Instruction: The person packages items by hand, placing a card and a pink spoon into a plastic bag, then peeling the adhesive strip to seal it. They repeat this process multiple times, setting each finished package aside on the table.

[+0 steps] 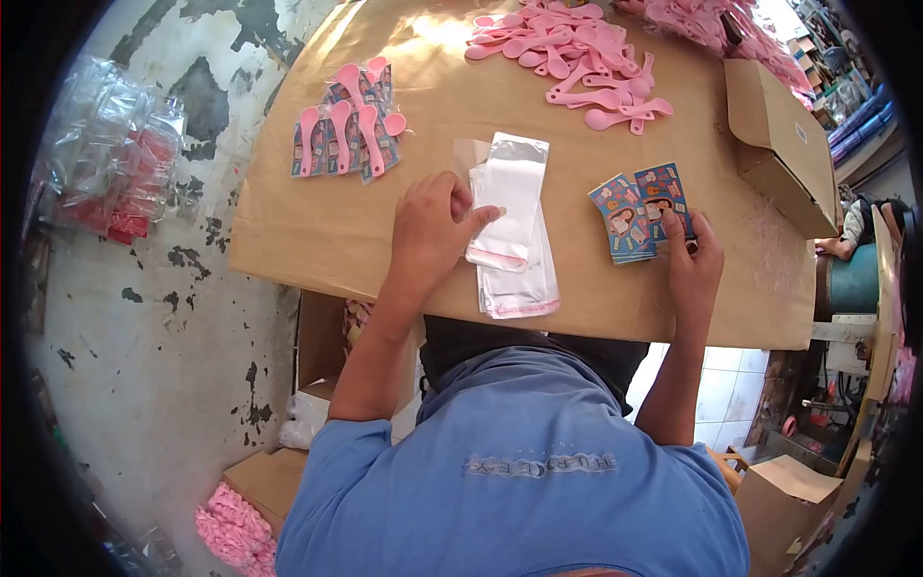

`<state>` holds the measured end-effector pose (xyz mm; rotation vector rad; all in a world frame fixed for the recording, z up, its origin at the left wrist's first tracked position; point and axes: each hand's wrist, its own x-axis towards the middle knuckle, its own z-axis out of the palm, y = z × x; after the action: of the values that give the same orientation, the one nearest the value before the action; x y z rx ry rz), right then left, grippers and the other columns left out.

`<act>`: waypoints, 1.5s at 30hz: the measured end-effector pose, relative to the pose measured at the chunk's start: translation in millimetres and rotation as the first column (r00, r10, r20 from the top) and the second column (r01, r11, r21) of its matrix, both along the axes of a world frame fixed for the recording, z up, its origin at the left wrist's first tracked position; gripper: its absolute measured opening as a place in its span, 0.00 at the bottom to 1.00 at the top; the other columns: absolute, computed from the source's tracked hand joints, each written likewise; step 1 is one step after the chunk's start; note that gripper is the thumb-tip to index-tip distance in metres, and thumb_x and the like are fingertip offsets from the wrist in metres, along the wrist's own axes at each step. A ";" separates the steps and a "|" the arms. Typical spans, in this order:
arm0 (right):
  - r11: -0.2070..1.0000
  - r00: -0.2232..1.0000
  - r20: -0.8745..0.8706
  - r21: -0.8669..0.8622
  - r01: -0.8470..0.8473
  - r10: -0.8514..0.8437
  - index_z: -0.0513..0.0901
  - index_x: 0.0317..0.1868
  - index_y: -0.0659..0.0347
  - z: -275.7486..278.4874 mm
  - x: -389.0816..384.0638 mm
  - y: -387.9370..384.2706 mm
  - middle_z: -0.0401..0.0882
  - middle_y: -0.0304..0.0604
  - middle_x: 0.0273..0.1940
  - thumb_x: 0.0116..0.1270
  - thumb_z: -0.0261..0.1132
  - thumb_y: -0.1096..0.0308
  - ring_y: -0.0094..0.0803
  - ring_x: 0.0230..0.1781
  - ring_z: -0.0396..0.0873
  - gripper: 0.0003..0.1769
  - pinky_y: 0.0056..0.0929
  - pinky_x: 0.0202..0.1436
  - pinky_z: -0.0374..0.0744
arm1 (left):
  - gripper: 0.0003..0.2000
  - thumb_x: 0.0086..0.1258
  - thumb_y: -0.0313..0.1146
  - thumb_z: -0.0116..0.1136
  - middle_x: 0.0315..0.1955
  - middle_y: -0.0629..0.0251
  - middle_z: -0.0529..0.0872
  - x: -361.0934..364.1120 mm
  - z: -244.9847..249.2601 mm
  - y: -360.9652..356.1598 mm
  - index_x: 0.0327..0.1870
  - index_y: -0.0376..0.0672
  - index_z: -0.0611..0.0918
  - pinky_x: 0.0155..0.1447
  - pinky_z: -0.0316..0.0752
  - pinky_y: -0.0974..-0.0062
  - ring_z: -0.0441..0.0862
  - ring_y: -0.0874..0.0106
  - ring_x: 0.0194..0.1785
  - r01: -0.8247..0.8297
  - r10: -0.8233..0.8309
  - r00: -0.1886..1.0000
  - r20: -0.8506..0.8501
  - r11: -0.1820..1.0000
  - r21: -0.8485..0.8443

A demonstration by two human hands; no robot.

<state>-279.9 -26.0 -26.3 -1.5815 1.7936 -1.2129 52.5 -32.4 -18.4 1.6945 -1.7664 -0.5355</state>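
A stack of clear plastic bags [516, 197] with pinkish flap ends lies near the table's middle. My left hand [435, 223] is at its left side, fingers curled and thumb pressing on the upper bags. In my right hand [696, 260] is a blue printed card [661, 199], gripped between thumb and fingers. Close beside it, partly under that card, a small pile of similar cards [620, 219] rests on the table. At the far left, several pink spoons [339, 130] lie with printed cards in clear bags.
Loose pink spoons [586, 48] are heaped at the table's far side. A cardboard box [784, 144] stands at the right edge of the brown-covered table [404, 87]. Clear bags with red pieces [125, 163] are at the left. More cardboard boxes [784, 505] are below.
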 end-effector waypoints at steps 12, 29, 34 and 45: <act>0.989 0.945 0.316 -0.141 -0.035 0.079 0.86 0.45 0.70 -1.4 -5.1 8.2 0.76 0.34 0.40 0.79 0.68 0.65 0.17 0.38 0.72 0.13 0.19 0.39 0.69 | 0.11 0.76 0.33 0.67 0.25 0.66 0.87 3.0 4.9 6.2 0.38 0.32 0.87 0.35 0.74 0.76 0.79 0.81 0.29 -0.140 0.164 0.954 -0.252 0.984 0.112; 0.980 0.806 0.559 -0.157 -0.125 0.193 0.83 0.57 0.69 9.0 11.6 30.7 0.85 0.35 0.47 0.80 0.67 0.69 0.14 0.42 0.77 0.13 0.16 0.45 0.75 | 0.29 0.74 0.23 0.68 0.40 0.57 0.91 6.4 -2.6 12.5 0.73 0.40 0.67 0.48 0.85 0.74 0.91 0.68 0.45 -0.055 0.120 0.407 -0.906 0.993 0.106; 0.953 0.735 0.630 -0.031 -0.301 0.252 0.82 0.57 0.69 18.4 47.6 49.9 0.84 0.33 0.45 0.78 0.68 0.69 0.13 0.42 0.78 0.14 0.16 0.44 0.77 | 0.29 0.74 0.24 0.68 0.40 0.56 0.91 -8.8 0.9 20.0 0.72 0.39 0.67 0.52 0.87 0.71 0.92 0.63 0.47 -0.100 0.070 0.239 -0.968 0.994 0.047; 0.886 0.595 0.754 0.038 -0.462 0.278 0.82 0.54 0.67 14.4 105.3 44.7 0.83 0.33 0.36 0.78 0.69 0.65 0.13 0.28 0.77 0.14 0.16 0.27 0.73 | 0.31 0.73 0.22 0.68 0.46 0.49 0.92 -29.7 5.8 32.0 0.73 0.38 0.65 0.50 0.90 0.70 0.92 0.62 0.50 -0.051 0.081 0.248 -0.965 0.996 0.070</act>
<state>-174.6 18.7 -11.9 -1.0184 0.9581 -1.1402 22.8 -0.4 -12.6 0.9401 -0.6990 -1.2427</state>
